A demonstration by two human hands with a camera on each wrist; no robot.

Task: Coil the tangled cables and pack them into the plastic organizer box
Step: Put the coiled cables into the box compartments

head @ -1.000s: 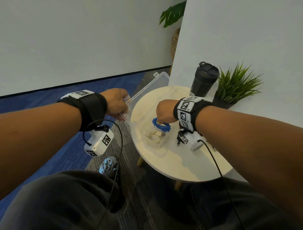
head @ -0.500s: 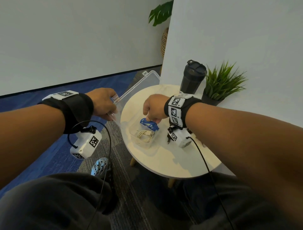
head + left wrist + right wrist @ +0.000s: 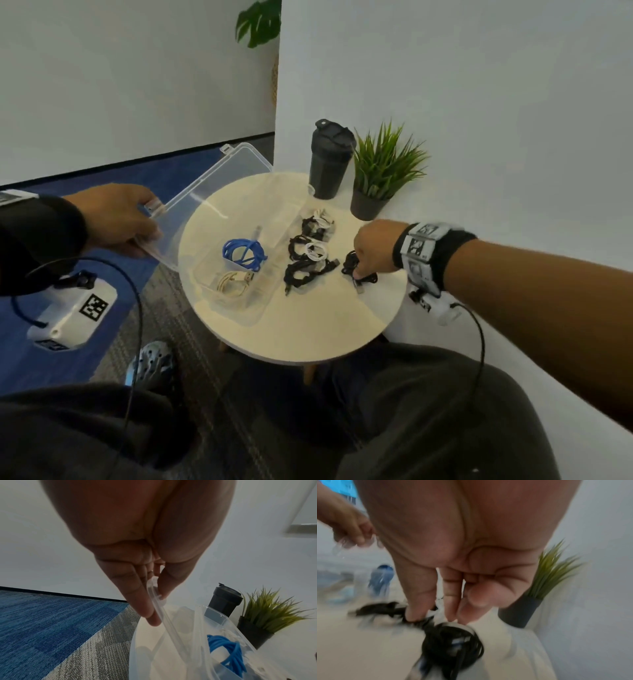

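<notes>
The clear plastic organizer box [image 3: 239, 310] stands open on the round table, and my left hand [image 3: 120, 219] pinches the rim of its lid [image 3: 219, 178] out past the table's left edge. Thumb and fingers of the left hand [image 3: 157, 601] clamp that rim. Inside the box lie a coiled blue cable [image 3: 244, 252] [image 3: 228, 650] and a cream cable [image 3: 233, 281]. Several black and white coils [image 3: 308, 253] lie along the box's right side. My right hand [image 3: 371, 248] [image 3: 453, 612] has its fingertips down on a black coiled cable [image 3: 350, 261] [image 3: 450, 642]; blur hides whether it pinches.
A black tumbler [image 3: 329, 161] and a potted plant [image 3: 383, 171] stand at the table's [image 3: 308, 342] far edge against the white wall. My knees sit below the near edge, and a shoe [image 3: 150, 359] rests on the carpet at left.
My right hand let go of the blue cable in the box and moved right onto the black coil. The left hand still holds the lid open.
</notes>
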